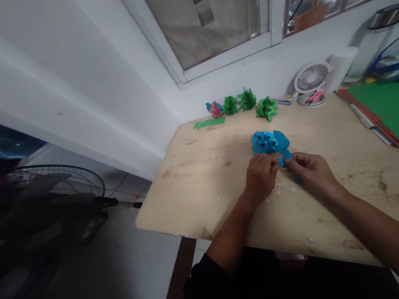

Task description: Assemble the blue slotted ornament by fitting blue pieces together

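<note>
A blue paper flower (pixel 281 142) made of layered cut petals is held just above the wooden table by both hands. My left hand (pixel 261 173) is closed in a pinch at its near edge, the fingertips partly hiding the paper. From the other side, my right hand (pixel 313 169) grips a lower petal between thumb and fingers. A rounder cluster of blue petals (pixel 263 142) sits beyond my left fingers; whether it is joined to the rest I cannot tell. Below my right hand lies a small dark blue paper scrap (pixel 297 179).
Along the wall stand a pink and blue paper flower (pixel 215 109) and several green ones (pixel 247 100). A green strip (pixel 209 123), small white fan (pixel 312 77), tape rolls with pink clippers (pixel 315 97) and coloured sheets (pixel 375 104) lie around. A floor fan (pixel 52 195) stands left of the table (pixel 187 187).
</note>
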The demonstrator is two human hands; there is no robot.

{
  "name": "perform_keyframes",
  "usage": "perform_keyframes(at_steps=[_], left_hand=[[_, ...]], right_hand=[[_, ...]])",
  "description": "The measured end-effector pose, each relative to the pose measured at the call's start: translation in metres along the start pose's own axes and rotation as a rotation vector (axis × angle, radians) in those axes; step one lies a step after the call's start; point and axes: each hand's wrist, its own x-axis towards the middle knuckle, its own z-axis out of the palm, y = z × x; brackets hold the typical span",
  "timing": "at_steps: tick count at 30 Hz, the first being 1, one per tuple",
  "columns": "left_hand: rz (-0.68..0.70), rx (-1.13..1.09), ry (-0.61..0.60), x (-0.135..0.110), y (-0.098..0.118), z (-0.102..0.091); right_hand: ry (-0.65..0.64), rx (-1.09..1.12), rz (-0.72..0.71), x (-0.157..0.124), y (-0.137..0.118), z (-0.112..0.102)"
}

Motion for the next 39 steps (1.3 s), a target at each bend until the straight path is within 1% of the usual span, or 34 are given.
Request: perform_keyframes(at_steps=[2, 4, 6, 9, 11, 13, 15, 18, 21, 24, 26, 32, 39], left_hand=[[-0.026, -0.055, 0.008, 0.0, 0.0, -0.002], [-0.076, -0.103, -0.013, 0.001, 0.0, -0.004], [-0.165, -0.154, -0.073, 0.001, 0.0, -0.005], [-0.3, -0.218, -0.195, 0.0, -0.001, -0.006], [-0.312, -0.231, -0.27, 0.0, -0.003, -0.008], [-0.275, -0.252, -0.344, 0.0, -0.007, -0.011], [-0.28, -0.295, -0.386, 0.001, -0.011, -0.013], [-0.416, -0.417, -0.351, 0.002, -0.015, -0.015], [-0.545, -0.674, -0.294, 0.002, -0.015, -0.016], [-0.624, -0.911, -0.253, 0.002, -0.012, -0.017], [-0.663, -0.992, -0.244, 0.003, -0.011, -0.019], [-0.722, -1.063, -0.209, 0.004, -0.01, -0.019], [-0.691, -1.107, -0.188, 0.003, -0.015, -0.015]], right_hand=[[0.017, 0.03, 0.016, 0.0, -0.002, -0.001], [0.025, 0.055, 0.02, 0.0, -0.002, -0.002], [0.02, 0.067, 0.016, 0.0, -0.002, -0.003], [0.03, 0.079, 0.024, 0.0, -0.002, -0.003], [0.047, 0.089, 0.031, 0.0, -0.001, -0.003], [0.054, 0.097, 0.027, 0.0, -0.001, -0.004], [0.057, 0.101, 0.026, 0.0, -0.001, -0.004], [0.071, 0.109, 0.034, 0.0, -0.002, -0.004], [0.091, 0.141, 0.031, 0.0, -0.003, -0.003], [0.101, 0.179, 0.043, -0.001, -0.003, -0.003], [0.108, 0.192, 0.047, -0.001, -0.003, -0.003], [0.098, 0.182, 0.045, -0.001, -0.001, -0.004], [0.085, 0.18, 0.074, 0.001, -0.002, -0.002]])
